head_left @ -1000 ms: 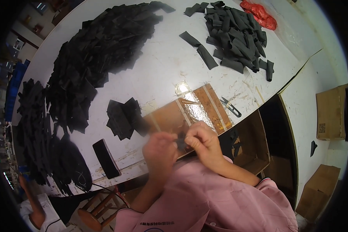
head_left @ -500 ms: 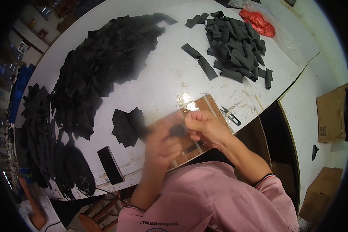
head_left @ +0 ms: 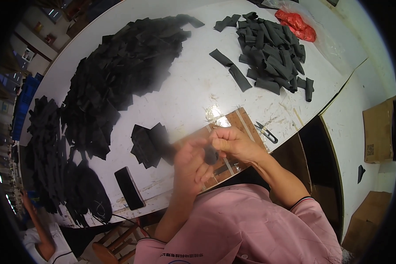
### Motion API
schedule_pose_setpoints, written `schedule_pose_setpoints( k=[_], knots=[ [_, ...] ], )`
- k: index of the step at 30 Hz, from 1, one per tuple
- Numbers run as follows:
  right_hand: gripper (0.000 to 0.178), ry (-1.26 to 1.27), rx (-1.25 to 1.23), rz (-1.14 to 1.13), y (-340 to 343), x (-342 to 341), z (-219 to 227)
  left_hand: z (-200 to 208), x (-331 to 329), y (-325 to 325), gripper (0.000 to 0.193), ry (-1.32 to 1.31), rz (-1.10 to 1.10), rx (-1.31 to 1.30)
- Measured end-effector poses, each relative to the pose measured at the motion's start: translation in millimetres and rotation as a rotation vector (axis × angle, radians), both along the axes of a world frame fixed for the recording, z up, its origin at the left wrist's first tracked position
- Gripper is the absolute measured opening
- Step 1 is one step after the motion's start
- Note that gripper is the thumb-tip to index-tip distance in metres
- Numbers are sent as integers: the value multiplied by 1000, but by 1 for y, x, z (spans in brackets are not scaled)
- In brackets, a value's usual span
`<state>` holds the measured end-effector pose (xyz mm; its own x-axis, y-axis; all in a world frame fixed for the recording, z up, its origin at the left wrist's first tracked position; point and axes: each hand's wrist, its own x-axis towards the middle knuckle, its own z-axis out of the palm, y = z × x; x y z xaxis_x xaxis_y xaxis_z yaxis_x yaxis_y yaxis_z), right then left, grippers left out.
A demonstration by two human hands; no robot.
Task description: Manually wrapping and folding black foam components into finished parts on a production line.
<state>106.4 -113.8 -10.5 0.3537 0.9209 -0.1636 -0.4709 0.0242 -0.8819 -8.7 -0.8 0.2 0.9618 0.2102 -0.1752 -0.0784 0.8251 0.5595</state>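
My right hand is closed in a pinch above a wooden board with pale strips on it. It grips a small dark fabric piece, partly hidden by the fingers. Close beside it, my left hand has curled fingers, and its index finger reaches toward the right thumb. Blur at its fingertips hides what they pinch, if anything. Left of the board, a small stack of black fabric pieces lies on the white table. Thread snips rest just right of the board.
A large heap of black fabric pieces covers the table's left side; rolled dark pieces are piled at the far right. A phone lies near the front edge. Cardboard boxes stand at right. Another person's arm shows lower left.
My left hand has shifted slightly right and looks less blurred. The right hand keeps its pinch near the same place. The whole view has moved slightly.
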Motion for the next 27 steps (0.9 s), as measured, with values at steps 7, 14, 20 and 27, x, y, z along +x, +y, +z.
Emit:
schedule_pose_setpoints(
  k=[7, 14, 20, 27],
  knots=[
    [20, -223, -51, 27, 2, 7, 51, 19, 10, 12, 27, -206, -185, -645],
    [21, -1, 22, 0, -3, 4, -7, 2, 2, -7, 29, 53, 15, 234],
    [23, -430, -88, -222, -9, 6, 17, 17, 10, 5, 13, -144, 329, 1456],
    [19, -1684, -184, -68, -12, 0, 59, 20, 3, 1, 19, -8, 395, 1033]
  ],
)
